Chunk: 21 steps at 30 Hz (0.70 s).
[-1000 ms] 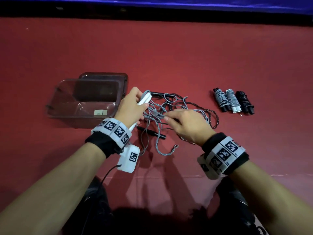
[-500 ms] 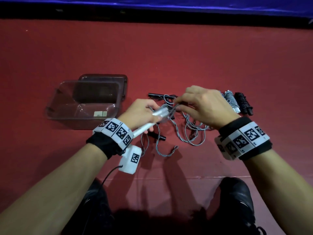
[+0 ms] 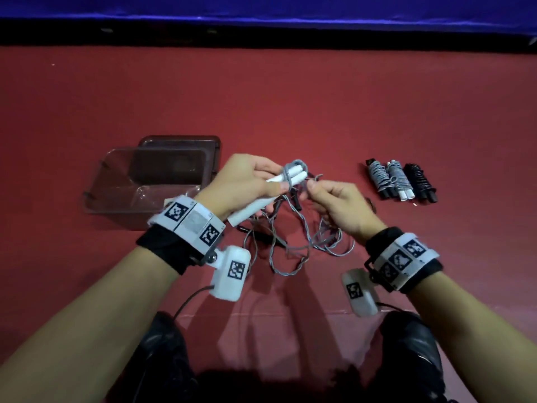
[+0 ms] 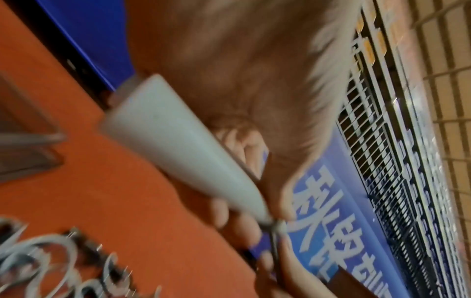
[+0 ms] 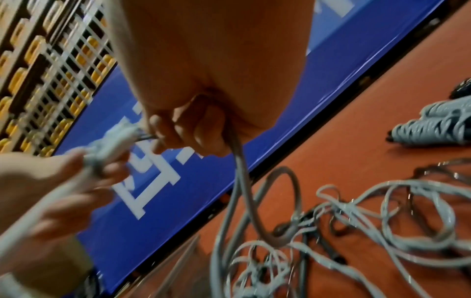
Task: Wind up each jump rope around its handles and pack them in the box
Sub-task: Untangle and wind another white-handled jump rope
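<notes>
While the left hand (image 3: pixel 244 184) is gripping the two white handles (image 3: pixel 267 193) side by side above the red floor (image 3: pixel 319 112), the right hand (image 3: pixel 340 207) is pinching the grey rope (image 3: pixel 305 242) just beside their tips; the clear box (image 3: pixel 96 187) is sitting left, near the hands.
</notes>
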Motion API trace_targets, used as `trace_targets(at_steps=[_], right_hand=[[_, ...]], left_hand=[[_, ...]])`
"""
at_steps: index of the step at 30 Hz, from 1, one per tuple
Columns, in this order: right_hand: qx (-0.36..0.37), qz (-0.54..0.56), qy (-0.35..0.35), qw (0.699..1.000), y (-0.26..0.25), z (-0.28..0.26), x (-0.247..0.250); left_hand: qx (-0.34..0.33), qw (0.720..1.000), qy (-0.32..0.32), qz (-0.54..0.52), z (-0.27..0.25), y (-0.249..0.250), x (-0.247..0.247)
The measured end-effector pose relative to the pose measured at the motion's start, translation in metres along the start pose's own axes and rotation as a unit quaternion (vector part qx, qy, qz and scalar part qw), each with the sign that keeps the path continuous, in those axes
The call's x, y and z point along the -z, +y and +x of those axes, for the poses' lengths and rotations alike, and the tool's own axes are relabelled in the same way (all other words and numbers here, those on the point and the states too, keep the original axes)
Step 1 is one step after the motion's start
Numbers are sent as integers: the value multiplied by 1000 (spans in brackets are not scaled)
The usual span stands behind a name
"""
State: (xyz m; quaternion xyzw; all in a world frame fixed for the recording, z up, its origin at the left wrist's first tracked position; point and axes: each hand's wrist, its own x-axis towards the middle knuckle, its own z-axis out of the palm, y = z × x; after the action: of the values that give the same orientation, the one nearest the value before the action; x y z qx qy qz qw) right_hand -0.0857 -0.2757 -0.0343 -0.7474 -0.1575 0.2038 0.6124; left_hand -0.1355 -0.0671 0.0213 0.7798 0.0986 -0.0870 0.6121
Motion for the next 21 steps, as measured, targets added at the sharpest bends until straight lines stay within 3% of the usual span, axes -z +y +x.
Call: trace_targets(at_steps=[4,7,9,11,13,15,17,18,19,20,21], right_hand=[[-75,10,-56,996,7,-7,-24],[-25,-164,-89,982,3,-9,-26],[38,-374,-127,918,-6,-10,-25],[67,-494,-146,854,-22,-12,-22],[99,-595,-155,782,-45,-13,-16],[124,-650,-166,731,-66,-10,-7],[138,-632,-173,742,-75,-10,5],[142,-585,-165,781,-74,-10,12],[144,-497,-145,844,-69,-9,21],[141,-380,-114,907,-61,-7,30],[135,-268,-76,951,-50,-4,37]], left_hand=[[57,990,115,-59,7,-30,-10],[87,982,167,-25,12,-48,-7],[86,981,175,22,13,-58,-7],[44,972,154,171,12,-64,-12],[-5,915,78,396,3,-59,-22],[-40,879,-42,473,-6,-48,-30],[-71,880,-148,445,-11,-38,-31],[-87,895,-184,397,-12,-31,-29],[-90,918,-202,328,-11,-26,-25],[-86,942,-208,248,-11,-20,-19],[-85,961,-198,176,-10,-14,-12]])
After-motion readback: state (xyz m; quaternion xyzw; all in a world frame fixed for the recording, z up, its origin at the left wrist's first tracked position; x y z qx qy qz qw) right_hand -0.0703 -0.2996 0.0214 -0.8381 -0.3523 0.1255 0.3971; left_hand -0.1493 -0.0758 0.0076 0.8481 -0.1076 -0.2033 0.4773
